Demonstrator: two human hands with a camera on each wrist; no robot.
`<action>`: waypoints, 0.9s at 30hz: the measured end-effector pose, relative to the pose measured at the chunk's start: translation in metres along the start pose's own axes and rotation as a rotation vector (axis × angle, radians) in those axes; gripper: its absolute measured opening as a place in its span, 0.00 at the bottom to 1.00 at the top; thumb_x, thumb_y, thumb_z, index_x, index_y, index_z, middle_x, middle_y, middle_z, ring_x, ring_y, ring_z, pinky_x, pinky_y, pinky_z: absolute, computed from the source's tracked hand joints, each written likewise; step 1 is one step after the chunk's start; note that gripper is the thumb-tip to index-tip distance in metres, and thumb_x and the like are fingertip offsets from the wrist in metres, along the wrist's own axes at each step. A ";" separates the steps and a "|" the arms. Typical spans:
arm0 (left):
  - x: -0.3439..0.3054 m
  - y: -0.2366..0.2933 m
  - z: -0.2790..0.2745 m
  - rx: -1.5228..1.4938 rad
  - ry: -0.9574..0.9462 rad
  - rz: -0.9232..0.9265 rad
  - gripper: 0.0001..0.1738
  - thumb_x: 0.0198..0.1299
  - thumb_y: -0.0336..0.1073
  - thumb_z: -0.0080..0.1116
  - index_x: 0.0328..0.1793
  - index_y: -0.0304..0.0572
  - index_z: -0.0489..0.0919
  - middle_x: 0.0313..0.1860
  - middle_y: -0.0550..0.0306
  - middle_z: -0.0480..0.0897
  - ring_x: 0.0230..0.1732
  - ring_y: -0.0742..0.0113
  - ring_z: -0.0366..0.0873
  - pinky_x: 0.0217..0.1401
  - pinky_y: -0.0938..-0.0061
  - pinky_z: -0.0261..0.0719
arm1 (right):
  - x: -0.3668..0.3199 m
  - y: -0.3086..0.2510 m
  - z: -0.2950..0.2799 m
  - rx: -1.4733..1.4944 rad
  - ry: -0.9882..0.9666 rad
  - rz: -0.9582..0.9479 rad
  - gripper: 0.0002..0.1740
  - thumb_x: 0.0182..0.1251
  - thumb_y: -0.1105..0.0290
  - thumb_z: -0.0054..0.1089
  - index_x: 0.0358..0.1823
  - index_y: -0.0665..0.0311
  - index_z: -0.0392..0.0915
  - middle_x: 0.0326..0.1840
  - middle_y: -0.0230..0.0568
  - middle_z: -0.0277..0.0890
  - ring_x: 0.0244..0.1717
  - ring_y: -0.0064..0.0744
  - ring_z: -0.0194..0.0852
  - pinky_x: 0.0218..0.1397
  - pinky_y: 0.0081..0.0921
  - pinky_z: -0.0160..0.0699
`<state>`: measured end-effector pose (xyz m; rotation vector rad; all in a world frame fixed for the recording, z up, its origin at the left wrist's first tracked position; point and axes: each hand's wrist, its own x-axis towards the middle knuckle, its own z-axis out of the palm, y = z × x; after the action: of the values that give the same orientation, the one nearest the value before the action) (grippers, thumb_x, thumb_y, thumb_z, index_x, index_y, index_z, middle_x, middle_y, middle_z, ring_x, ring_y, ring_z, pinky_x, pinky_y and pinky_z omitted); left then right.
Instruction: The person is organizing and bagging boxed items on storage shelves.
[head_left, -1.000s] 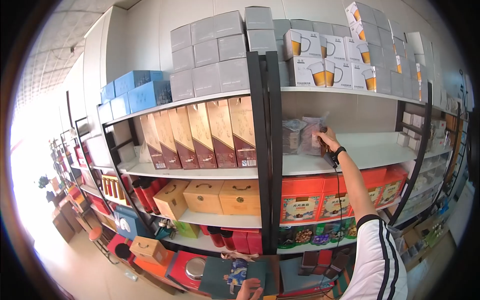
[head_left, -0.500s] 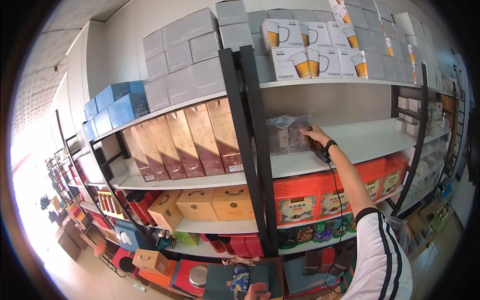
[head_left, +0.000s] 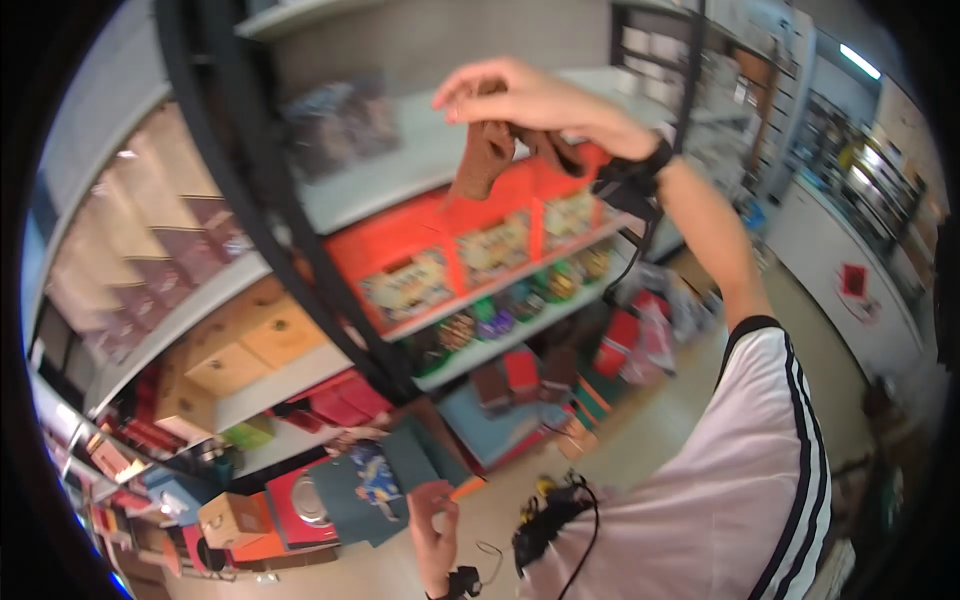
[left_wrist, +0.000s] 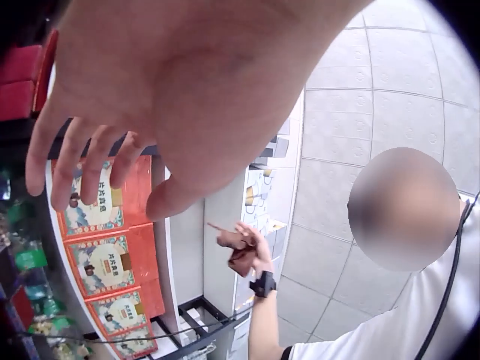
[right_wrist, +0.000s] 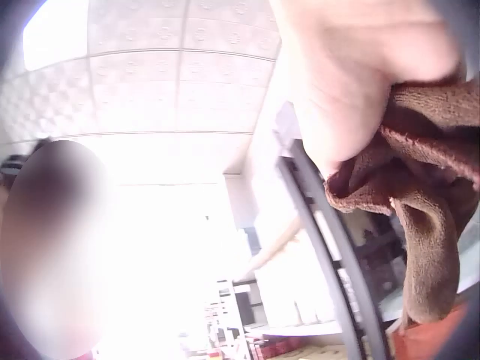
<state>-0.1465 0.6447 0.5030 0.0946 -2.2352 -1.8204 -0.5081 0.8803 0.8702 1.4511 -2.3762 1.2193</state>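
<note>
A bunched brown cloth (head_left: 483,162) hangs from my right hand (head_left: 535,100), which grips it in front of the white shelf (head_left: 420,140). Close up in the right wrist view, folds of the fuzzy cloth (right_wrist: 429,255) droop below the thumb and palm. My left hand (head_left: 432,525) is low, beside the dark green box (head_left: 350,505), and holds nothing. Its fingers are relaxed and spread in the left wrist view, where the palm fills the top. On the shelf, left of my right hand, sit plastic-wrapped packages (head_left: 340,130), blurred.
Red-orange boxes (head_left: 405,285) line the shelf below, with jars (head_left: 495,320) under them. A black upright post (head_left: 270,190) divides the racks. Wooden boxes (head_left: 285,335) stand at left. A black cable (head_left: 630,265) trails from my right wrist. Bagged goods (head_left: 655,335) lie at lower right.
My right hand has lifted off the shelf beside the wrapped packages, with the brown cloth in its grip. The head view has swung right and down, showing more of my left hand.
</note>
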 end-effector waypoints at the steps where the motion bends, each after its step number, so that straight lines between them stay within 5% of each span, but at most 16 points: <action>1: 0.002 -0.002 0.009 -0.020 0.022 0.025 0.15 0.66 0.25 0.58 0.58 0.33 0.74 0.56 0.50 0.78 0.48 0.63 0.79 0.53 0.69 0.79 | -0.037 -0.027 -0.008 -0.026 -0.005 -0.023 0.18 0.70 0.62 0.63 0.51 0.69 0.82 0.37 0.36 0.83 0.36 0.19 0.78 0.38 0.21 0.77; 5: 0.016 -0.011 0.041 -0.089 -0.105 -0.027 0.14 0.68 0.26 0.56 0.58 0.33 0.73 0.56 0.51 0.78 0.52 0.62 0.79 0.54 0.69 0.79 | -0.168 -0.104 -0.037 -0.146 0.073 -0.119 0.21 0.71 0.60 0.58 0.55 0.70 0.78 0.35 0.40 0.81 0.27 0.18 0.76 0.29 0.21 0.75; 7: 0.025 -0.008 0.057 -0.108 -0.163 -0.034 0.14 0.68 0.26 0.56 0.58 0.34 0.73 0.55 0.51 0.78 0.53 0.63 0.79 0.55 0.69 0.79 | -0.222 -0.128 -0.056 0.021 0.183 -0.088 0.22 0.71 0.59 0.54 0.55 0.72 0.73 0.34 0.37 0.75 0.32 0.18 0.71 0.38 0.18 0.71; 9: 0.034 -0.007 0.071 -0.108 -0.212 -0.037 0.13 0.69 0.27 0.55 0.58 0.34 0.74 0.54 0.52 0.79 0.54 0.63 0.79 0.55 0.69 0.79 | -0.266 -0.133 -0.061 0.103 0.269 -0.068 0.22 0.70 0.59 0.52 0.55 0.72 0.70 0.34 0.36 0.71 0.35 0.17 0.69 0.42 0.16 0.69; 12: 0.052 -0.003 0.095 -0.078 -0.286 -0.019 0.12 0.69 0.26 0.55 0.57 0.34 0.73 0.52 0.52 0.80 0.55 0.63 0.80 0.56 0.70 0.79 | -0.324 -0.107 -0.057 0.121 0.654 0.014 0.22 0.70 0.61 0.53 0.56 0.71 0.71 0.34 0.39 0.76 0.18 0.19 0.69 0.19 0.18 0.66; 13: 0.057 0.002 0.105 -0.111 -0.291 -0.020 0.13 0.69 0.25 0.54 0.58 0.34 0.72 0.51 0.52 0.80 0.54 0.63 0.80 0.57 0.69 0.79 | -0.347 -0.092 -0.059 0.023 0.678 0.089 0.20 0.70 0.62 0.54 0.54 0.70 0.73 0.37 0.38 0.77 0.26 0.20 0.72 0.29 0.19 0.70; 16: 0.069 0.019 0.134 -0.205 -0.271 0.004 0.16 0.69 0.32 0.58 0.58 0.35 0.70 0.46 0.49 0.81 0.47 0.61 0.81 0.54 0.68 0.79 | -0.416 -0.029 -0.059 -0.056 0.822 0.442 0.13 0.70 0.65 0.58 0.49 0.66 0.78 0.42 0.33 0.79 0.46 0.20 0.73 0.54 0.22 0.70; 18: 0.077 0.047 0.151 -0.547 -0.259 0.099 0.28 0.64 0.51 0.63 0.57 0.36 0.69 0.39 0.47 0.80 0.42 0.61 0.79 0.47 0.68 0.75 | -0.475 0.047 -0.061 -0.080 0.902 0.586 0.11 0.70 0.70 0.58 0.50 0.65 0.78 0.42 0.31 0.79 0.43 0.19 0.75 0.49 0.21 0.73; 19: 0.083 0.073 0.166 -0.597 -0.203 0.155 0.40 0.55 0.68 0.61 0.55 0.37 0.69 0.33 0.48 0.78 0.36 0.62 0.74 0.40 0.69 0.69 | -0.507 0.087 -0.063 -0.069 0.908 0.644 0.10 0.70 0.72 0.58 0.50 0.65 0.78 0.42 0.31 0.79 0.42 0.19 0.75 0.47 0.21 0.74; 20: 0.090 0.094 0.177 -0.619 -0.193 0.190 0.44 0.53 0.73 0.57 0.53 0.36 0.69 0.29 0.51 0.74 0.32 0.64 0.69 0.38 0.67 0.66 | -0.542 0.127 -0.065 -0.057 0.909 0.711 0.11 0.69 0.74 0.58 0.51 0.65 0.78 0.43 0.31 0.80 0.41 0.19 0.76 0.44 0.21 0.75; 24: 0.112 0.191 0.251 -0.868 -0.388 0.381 0.37 0.67 0.69 0.50 0.64 0.43 0.65 0.23 0.62 0.75 0.33 0.67 0.68 0.36 0.68 0.69 | -0.702 0.318 -0.082 -0.103 0.878 0.917 0.13 0.64 0.75 0.62 0.50 0.67 0.78 0.35 0.34 0.81 0.33 0.21 0.77 0.34 0.25 0.78; 26: 0.111 0.226 0.304 -0.861 -0.323 0.371 0.30 0.71 0.64 0.48 0.59 0.45 0.66 0.24 0.61 0.76 0.33 0.66 0.69 0.34 0.70 0.69 | -0.767 0.393 -0.087 -0.126 0.834 1.011 0.14 0.63 0.74 0.64 0.49 0.68 0.78 0.32 0.36 0.82 0.31 0.23 0.79 0.32 0.27 0.78; 27: 0.115 0.236 0.330 -0.963 -0.512 0.440 0.29 0.71 0.55 0.55 0.68 0.46 0.65 0.38 0.61 0.80 0.45 0.62 0.70 0.45 0.64 0.72 | -0.793 0.427 -0.087 -0.211 0.760 1.114 0.16 0.61 0.72 0.66 0.49 0.69 0.77 0.30 0.38 0.82 0.30 0.25 0.81 0.32 0.29 0.79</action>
<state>-0.3099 0.9857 0.6892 -1.0312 -1.1850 -2.5675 -0.4411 1.5931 0.3165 -0.5097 -2.5008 1.2279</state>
